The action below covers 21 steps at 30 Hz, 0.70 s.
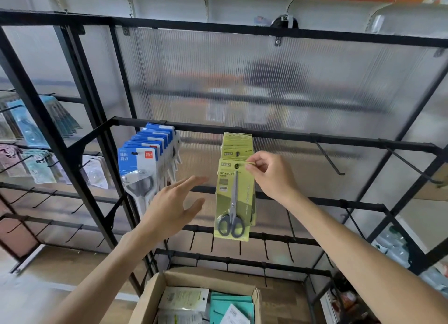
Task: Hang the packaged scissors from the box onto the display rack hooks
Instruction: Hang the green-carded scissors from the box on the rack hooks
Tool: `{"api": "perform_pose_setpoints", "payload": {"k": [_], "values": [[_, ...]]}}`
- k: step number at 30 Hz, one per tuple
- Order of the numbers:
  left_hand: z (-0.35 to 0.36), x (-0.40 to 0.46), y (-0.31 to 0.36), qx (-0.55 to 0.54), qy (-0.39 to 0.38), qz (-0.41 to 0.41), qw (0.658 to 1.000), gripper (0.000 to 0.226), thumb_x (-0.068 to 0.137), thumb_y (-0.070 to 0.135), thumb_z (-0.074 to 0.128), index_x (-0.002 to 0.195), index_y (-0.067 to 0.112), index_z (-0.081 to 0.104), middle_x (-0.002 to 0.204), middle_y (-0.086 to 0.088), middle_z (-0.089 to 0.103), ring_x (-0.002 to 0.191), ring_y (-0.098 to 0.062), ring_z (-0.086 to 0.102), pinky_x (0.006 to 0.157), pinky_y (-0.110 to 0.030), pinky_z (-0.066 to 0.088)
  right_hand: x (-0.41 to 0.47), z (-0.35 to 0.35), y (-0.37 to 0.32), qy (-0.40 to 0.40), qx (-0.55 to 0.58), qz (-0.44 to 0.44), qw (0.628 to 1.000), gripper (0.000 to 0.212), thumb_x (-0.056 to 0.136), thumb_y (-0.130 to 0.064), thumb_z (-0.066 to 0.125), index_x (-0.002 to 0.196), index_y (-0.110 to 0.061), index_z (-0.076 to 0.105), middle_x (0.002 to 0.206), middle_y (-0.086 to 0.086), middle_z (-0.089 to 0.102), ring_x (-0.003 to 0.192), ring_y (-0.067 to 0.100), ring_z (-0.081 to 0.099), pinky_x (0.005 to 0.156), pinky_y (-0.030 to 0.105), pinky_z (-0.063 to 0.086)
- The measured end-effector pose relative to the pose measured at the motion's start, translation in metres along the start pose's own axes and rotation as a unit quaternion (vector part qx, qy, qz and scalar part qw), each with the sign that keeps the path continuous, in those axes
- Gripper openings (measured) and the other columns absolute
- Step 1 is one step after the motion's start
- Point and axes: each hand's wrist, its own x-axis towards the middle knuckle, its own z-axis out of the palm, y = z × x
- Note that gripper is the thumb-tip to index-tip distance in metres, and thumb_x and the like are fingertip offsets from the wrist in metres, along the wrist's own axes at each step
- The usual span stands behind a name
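Head view: right hand (269,175) pinches green scissors pack (234,200) (top corner); left hand (173,207) open.

Between the blue packs (148,158) and the green scissors packs (236,178) lies an open gap. Right of the green packs, bare hooks (329,157) jut forward, well apart.
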Motion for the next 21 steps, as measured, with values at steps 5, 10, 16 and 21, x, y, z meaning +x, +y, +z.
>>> {"api": "perform_pose_setpoints", "payload": {"k": [5,10,16,21], "values": [[0.008,0.007,0.003,-0.010,-0.002,0.009,1.000,0.048,0.094,0.030,0.063,0.139,0.034,0.049,0.136,0.019,0.058,0.121,-0.007,0.058,0.102,-0.038,0.050,0.022,0.014,-0.006,-0.003,-0.054,0.018,0.998,0.016,0.087,-0.027,0.076,0.095,-0.017,0.066,0.079,-0.005,0.067,0.069,0.009,0.063,0.059,0.018,0.049],[0.016,0.015,0.017,-0.023,-0.012,0.024,0.999,0.049,0.094,0.029,0.062,0.141,0.032,0.047,0.137,0.017,0.057,0.125,-0.006,0.055,0.102,-0.039,0.050,0.050,0.023,-0.002,0.028,-0.072,0.044,0.996,0.029,0.086,-0.029,0.078,0.105,-0.012,0.066,0.095,-0.002,0.065,0.084,0.012,0.061,0.059,0.011,0.036],[0.019,0.014,0.026,-0.022,-0.006,0.041,0.999,0.051,0.094,0.027,0.063,0.142,0.031,0.047,0.137,0.016,0.057,0.125,-0.005,0.054,0.102,-0.036,0.049,0.047,0.017,-0.002,0.006,-0.091,0.065,0.994,0.036,0.081,-0.028,0.082,0.107,-0.014,0.062,0.107,0.000,0.055,0.095,0.015,0.057,0.065,0.012,0.035],[0.014,0.006,0.016,-0.016,0.001,0.030,0.999,0.050,0.093,0.030,0.063,0.139,0.035,0.047,0.135,0.018,0.057,0.124,-0.004,0.054,0.102,-0.036,0.049,0.006,0.014,0.002,-0.009,-0.136,0.014,0.991,0.046,0.081,-0.031,0.082,0.116,-0.015,0.057,0.115,-0.001,0.047,0.094,0.012,0.050,0.075,0.016,0.036]]}}
